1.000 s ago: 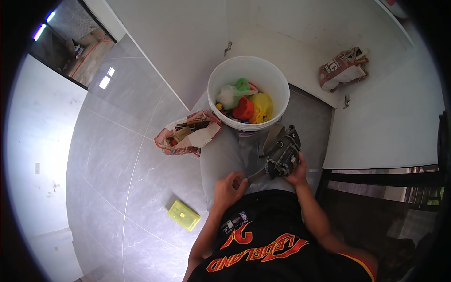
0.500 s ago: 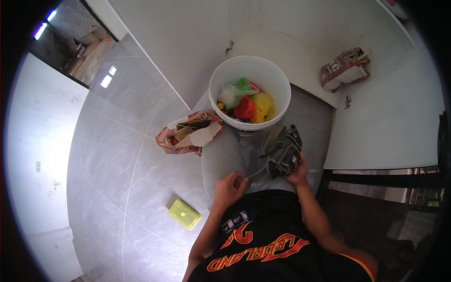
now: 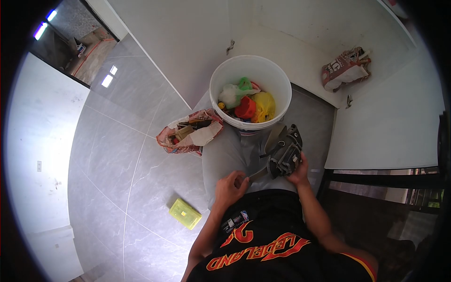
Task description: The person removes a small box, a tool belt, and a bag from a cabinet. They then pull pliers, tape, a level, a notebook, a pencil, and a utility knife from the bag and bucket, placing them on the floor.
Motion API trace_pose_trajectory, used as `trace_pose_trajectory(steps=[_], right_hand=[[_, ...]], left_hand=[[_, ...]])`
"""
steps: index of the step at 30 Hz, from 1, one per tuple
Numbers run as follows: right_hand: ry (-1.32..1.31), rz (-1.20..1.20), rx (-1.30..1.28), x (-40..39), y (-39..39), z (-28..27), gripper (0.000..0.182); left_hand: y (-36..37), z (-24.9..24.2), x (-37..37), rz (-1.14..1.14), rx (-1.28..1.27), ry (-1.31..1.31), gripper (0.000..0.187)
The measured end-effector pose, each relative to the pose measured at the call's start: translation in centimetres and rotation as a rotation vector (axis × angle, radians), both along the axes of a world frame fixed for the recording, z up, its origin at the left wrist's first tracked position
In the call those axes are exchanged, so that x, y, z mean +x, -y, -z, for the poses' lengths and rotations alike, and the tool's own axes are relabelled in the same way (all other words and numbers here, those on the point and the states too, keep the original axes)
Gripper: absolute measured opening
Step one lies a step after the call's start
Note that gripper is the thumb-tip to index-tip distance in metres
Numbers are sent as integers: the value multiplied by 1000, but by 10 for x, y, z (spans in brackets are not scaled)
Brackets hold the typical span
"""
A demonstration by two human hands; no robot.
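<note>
Over my lap lies a dark grey tool pouch (image 3: 285, 155) with a webbing strap, metal eyelets and light stitched edges. My right hand (image 3: 299, 173) grips its right side, fingers partly hidden behind it. The strap (image 3: 259, 174) runs from the pouch to my left hand (image 3: 232, 186), whose thumb and fingers pinch its end. Just beyond the pouch stands a white bucket (image 3: 218, 75) containing a red cup-like piece (image 3: 245, 109), a yellow plastic bag (image 3: 264, 106), and white and green bags. A torn paper sack (image 3: 206, 135) with tools and wood pieces rests left of my legs.
A yellow-green plastic case (image 3: 185, 214) lies on the grey tiled floor (image 3: 108, 188). Ahead is an open white cabinet with another printed sack (image 3: 345, 69) inside; its door panels (image 3: 385, 127) stand on both sides. Dark furniture is at my right.
Almost nothing differs. The view has shifted very slightly; both hands keep their hold on the pouch and strap.
</note>
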State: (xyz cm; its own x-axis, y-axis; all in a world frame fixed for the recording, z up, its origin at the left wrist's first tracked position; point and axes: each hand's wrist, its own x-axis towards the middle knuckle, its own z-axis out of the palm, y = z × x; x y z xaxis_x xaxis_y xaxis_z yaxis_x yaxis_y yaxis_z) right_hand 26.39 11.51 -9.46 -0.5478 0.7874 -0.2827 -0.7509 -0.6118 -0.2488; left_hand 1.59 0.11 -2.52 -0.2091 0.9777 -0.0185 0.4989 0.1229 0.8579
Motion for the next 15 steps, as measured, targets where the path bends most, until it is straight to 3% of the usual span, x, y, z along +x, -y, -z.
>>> trace_pose_trajectory(steps=[15], right_hand=[[-2,4,-21,-1,-1,-1,53]], left_hand=[[0,-3,0,-4,13,-1,17]])
